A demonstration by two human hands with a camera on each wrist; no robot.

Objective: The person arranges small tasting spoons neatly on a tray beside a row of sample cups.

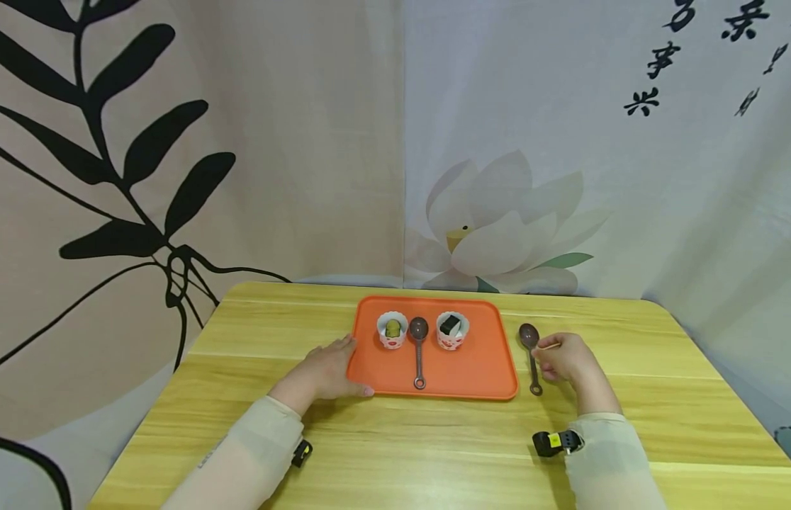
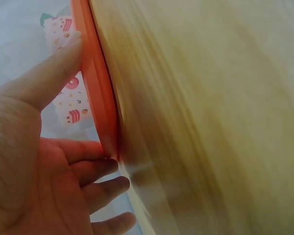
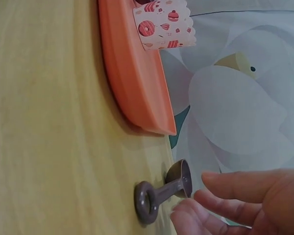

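Observation:
At the front left corner of an orange tray (image 1: 383, 379), my left hand (image 1: 325, 372) touches the rim. Its thumb lies along the front edge and its fingers along the left side. My right hand (image 1: 568, 361) is right beside a brown spoon (image 1: 529, 336) that lies on the table to the right of the tray. In the right wrist view, the thumb and fingers are slightly bent near the spoon's bowl (image 3: 179, 176), with nothing visibly pinched. A second brown spoon (image 1: 419, 354) lies on the tray between two patterned paper cups.
The left cup (image 1: 392, 341) holds a greenish piece (image 1: 393, 328); the right cup (image 1: 449, 341) holds a black and white piece (image 1: 451, 325). Everything stands on a yellow wooden table (image 1: 402, 453). Behind it hangs a printed curtain (image 1: 319, 142).

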